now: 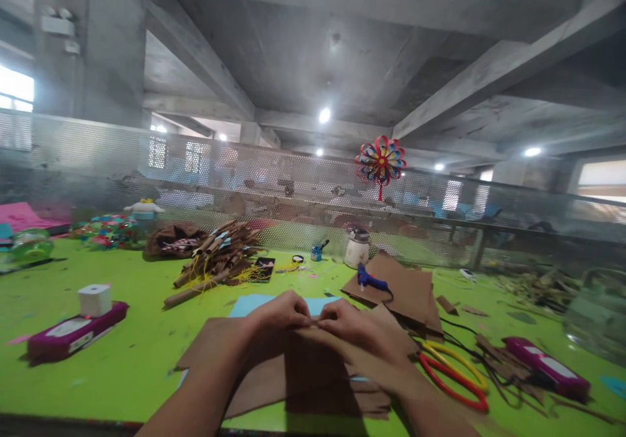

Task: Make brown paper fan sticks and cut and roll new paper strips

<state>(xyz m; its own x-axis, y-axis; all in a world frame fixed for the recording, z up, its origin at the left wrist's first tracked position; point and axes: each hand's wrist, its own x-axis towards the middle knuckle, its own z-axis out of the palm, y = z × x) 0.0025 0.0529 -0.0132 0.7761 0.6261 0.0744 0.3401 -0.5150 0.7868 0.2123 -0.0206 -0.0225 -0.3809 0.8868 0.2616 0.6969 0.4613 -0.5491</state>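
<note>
My left hand (278,314) and my right hand (353,328) meet over a stack of brown paper sheets (293,375) on the green table (137,359). The fingertips of both hands pinch together on a fold of brown paper between them. A light blue sheet (254,304) lies just beyond my hands, partly under the brown paper. Both forearms reach in from the bottom edge.
More brown card (405,287) with a blue glue gun (369,279) lies beyond, and red and yellow-handled scissors (452,373) at right. A purple box (73,336) with a white cube sits left, another purple box (548,366) right. A pile of brown sticks (215,257) and a mesh fence (303,189) stand at the back.
</note>
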